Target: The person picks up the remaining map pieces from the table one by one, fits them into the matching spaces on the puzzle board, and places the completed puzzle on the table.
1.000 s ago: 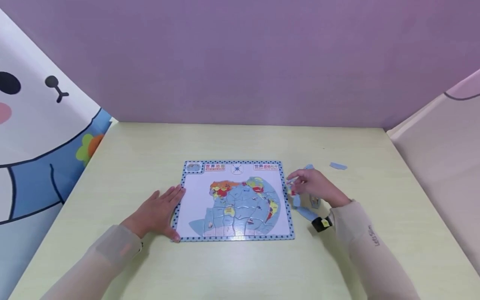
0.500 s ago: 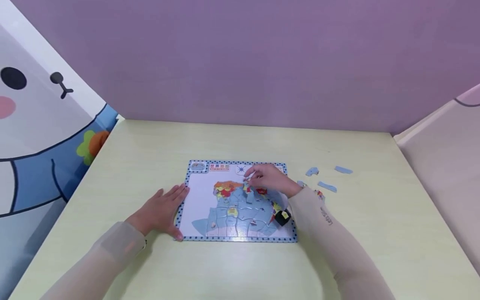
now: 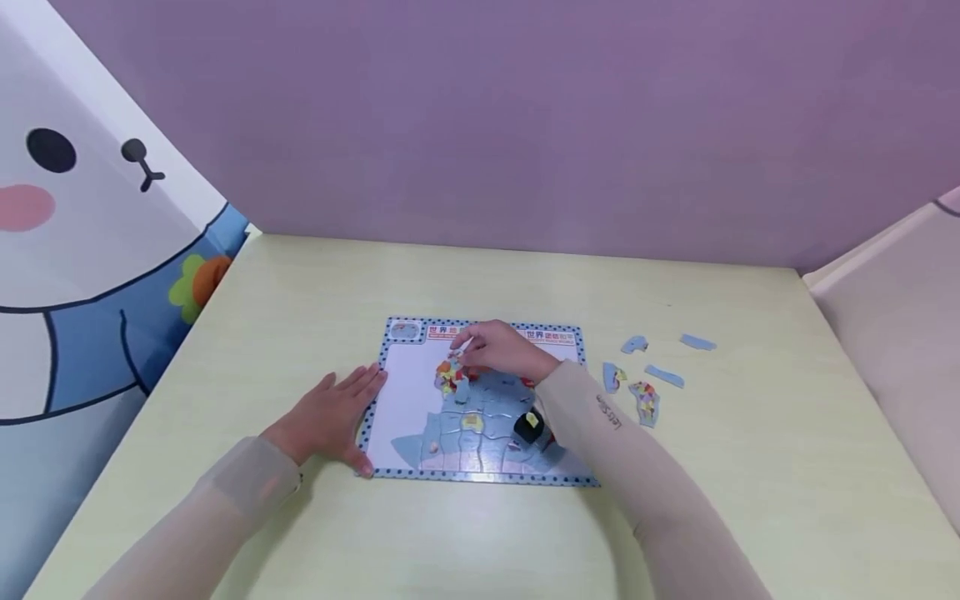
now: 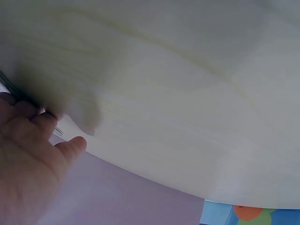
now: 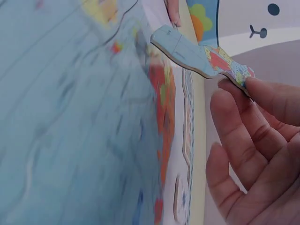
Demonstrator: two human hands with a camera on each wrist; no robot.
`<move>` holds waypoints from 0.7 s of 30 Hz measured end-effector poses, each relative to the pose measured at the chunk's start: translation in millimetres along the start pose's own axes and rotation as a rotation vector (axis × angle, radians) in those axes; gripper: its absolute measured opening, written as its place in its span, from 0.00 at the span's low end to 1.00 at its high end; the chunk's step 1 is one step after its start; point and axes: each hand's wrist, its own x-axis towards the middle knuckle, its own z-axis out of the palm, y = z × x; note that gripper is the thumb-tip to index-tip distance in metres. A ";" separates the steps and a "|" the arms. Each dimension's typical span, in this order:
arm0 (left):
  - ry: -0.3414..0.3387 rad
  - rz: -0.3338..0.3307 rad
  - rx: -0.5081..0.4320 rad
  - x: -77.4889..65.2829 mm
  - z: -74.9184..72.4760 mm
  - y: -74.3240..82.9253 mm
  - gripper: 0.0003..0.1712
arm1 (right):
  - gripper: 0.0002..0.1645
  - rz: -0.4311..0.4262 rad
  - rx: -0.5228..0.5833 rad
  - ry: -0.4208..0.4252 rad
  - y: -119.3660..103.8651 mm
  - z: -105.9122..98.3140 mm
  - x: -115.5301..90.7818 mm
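Observation:
A world-map jigsaw board (image 3: 397, 375) with a dotted blue border lies on the table, partly filled with joined blue and coloured pieces. My left hand (image 3: 330, 417) rests flat with spread fingers along the board's left edge; the left wrist view shows part of that hand (image 4: 33, 154). Above the upper middle of the board, my right hand (image 3: 498, 348) pinches a jigsaw piece (image 5: 187, 50) between thumb and fingers. This piece is long, pale blue at one end and red, yellow and green at the other. In the right wrist view my right hand (image 5: 258, 140) grips its coloured end.
Several loose jigsaw pieces lie right of the board, among them a multicoloured one (image 3: 647, 404), a wavy blue strip (image 3: 664, 377) and a small blue piece (image 3: 698, 342). A purple wall (image 3: 510, 125) stands behind the table (image 3: 480, 542).
My right hand has picked up a jigsaw piece from right of the board and carried it leftward over the map. My left hand stays at the left edge. The head view has shifted slightly.

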 end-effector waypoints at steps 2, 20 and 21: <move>0.000 0.002 0.002 1.0 -0.2 0.7 0.76 | 0.10 -0.006 -0.017 0.001 -1.5 3.2 4.4; 0.016 0.010 0.017 -0.3 2.5 -2.1 0.76 | 0.10 -0.026 -0.092 -0.013 -15.7 36.5 29.0; 0.016 0.009 0.017 -0.7 2.7 -1.8 0.75 | 0.10 -0.021 -0.110 -0.018 -16.0 38.2 30.0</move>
